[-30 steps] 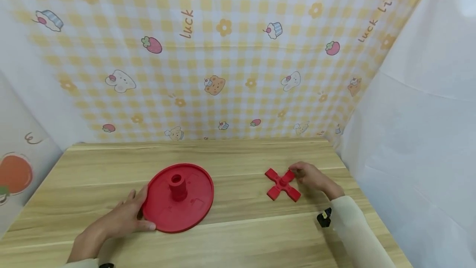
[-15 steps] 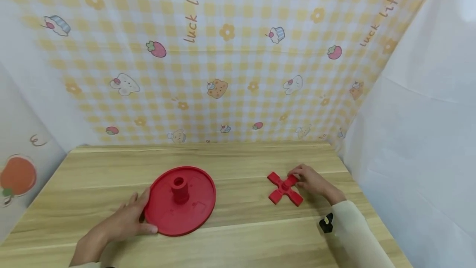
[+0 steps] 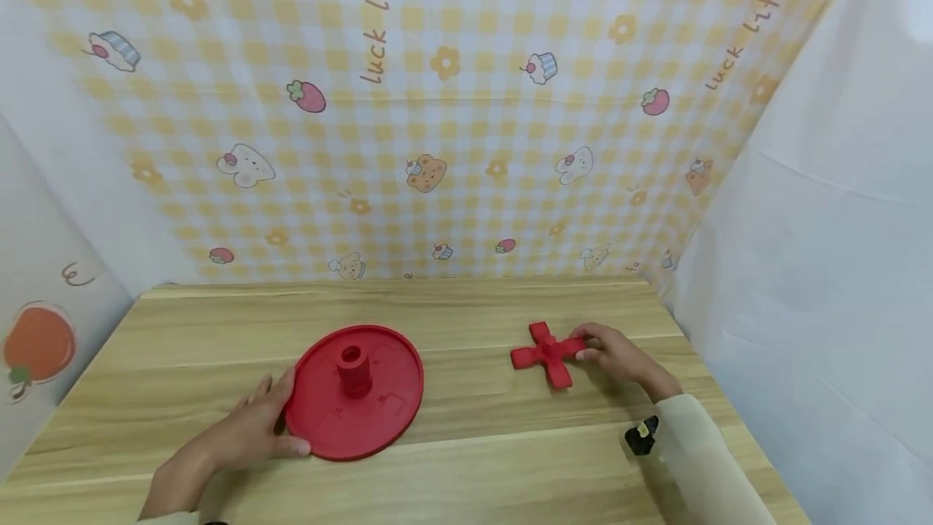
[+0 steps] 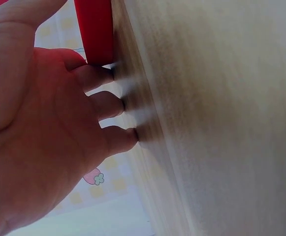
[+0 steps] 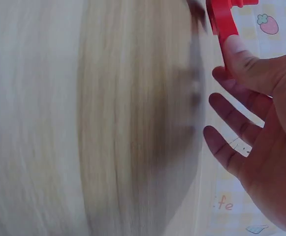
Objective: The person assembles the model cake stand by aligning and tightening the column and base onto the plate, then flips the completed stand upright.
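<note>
On the left of the table lies a round red plate with a raised rim and an upright hollow post at its middle. My left hand holds its left edge, thumb at the near rim and fingers around the side. In the left wrist view, several fingertips rest on the tabletop beside the red rim. To the right, a red four-armed cross piece has a short peg at its centre. My right hand pinches its right arm between thumb and forefinger; the other fingers hang loosely curved in the right wrist view.
The wooden table ends at a yellow checked cloth behind. White cloth hangs along the right side. A black wrist device sits by my right sleeve.
My right hand has taken the cross piece's arm between thumb and forefinger. The cross has turned clockwise and shifted slightly left and back. My left hand keeps its place on the plate.
</note>
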Available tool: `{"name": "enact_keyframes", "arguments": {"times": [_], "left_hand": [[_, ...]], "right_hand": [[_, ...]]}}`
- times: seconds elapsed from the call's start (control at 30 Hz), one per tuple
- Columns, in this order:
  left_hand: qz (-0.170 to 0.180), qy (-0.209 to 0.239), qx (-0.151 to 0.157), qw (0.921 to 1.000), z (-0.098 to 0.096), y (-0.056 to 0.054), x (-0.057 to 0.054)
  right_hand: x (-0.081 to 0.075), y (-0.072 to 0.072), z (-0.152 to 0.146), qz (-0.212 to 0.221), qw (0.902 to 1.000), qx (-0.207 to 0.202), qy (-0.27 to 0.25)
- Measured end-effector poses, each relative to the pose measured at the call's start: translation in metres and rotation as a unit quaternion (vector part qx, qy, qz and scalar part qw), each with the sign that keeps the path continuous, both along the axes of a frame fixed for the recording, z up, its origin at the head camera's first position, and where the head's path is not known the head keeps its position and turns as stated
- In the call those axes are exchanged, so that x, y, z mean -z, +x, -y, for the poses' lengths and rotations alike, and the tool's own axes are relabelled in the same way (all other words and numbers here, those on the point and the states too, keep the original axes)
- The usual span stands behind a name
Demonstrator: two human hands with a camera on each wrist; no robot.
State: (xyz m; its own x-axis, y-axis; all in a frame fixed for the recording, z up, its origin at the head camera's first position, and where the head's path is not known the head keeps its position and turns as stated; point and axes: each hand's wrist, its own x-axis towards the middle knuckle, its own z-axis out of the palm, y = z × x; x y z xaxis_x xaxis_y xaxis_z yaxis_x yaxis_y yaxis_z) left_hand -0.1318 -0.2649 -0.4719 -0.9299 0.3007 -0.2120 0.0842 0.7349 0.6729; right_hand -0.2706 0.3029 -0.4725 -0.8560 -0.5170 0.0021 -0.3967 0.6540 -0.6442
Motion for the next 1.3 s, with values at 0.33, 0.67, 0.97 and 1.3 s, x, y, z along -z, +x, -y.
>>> {"name": "enact_keyframes", "arguments": {"times": [0.33,0.67,0.97,1.3], "left_hand": [[0.013,0.014,-0.007,0.9998,0.000,0.002,0.000],[0.009,0.015,-0.008,0.9998,0.001,0.002,0.001],[0.010,0.019,-0.008,0.9997,0.000,0.003,0.001],[0.014,0.027,-0.009,0.9995,0.001,0.002,0.002]], "right_hand": [[-0.010,-0.001,0.016,0.001,0.9977,0.041,-0.054],[-0.021,0.001,0.035,0.046,0.9830,0.113,-0.137],[-0.029,0.007,0.053,0.019,0.9742,0.120,-0.190],[-0.036,0.009,0.079,-0.002,0.9664,0.079,-0.244]]}}
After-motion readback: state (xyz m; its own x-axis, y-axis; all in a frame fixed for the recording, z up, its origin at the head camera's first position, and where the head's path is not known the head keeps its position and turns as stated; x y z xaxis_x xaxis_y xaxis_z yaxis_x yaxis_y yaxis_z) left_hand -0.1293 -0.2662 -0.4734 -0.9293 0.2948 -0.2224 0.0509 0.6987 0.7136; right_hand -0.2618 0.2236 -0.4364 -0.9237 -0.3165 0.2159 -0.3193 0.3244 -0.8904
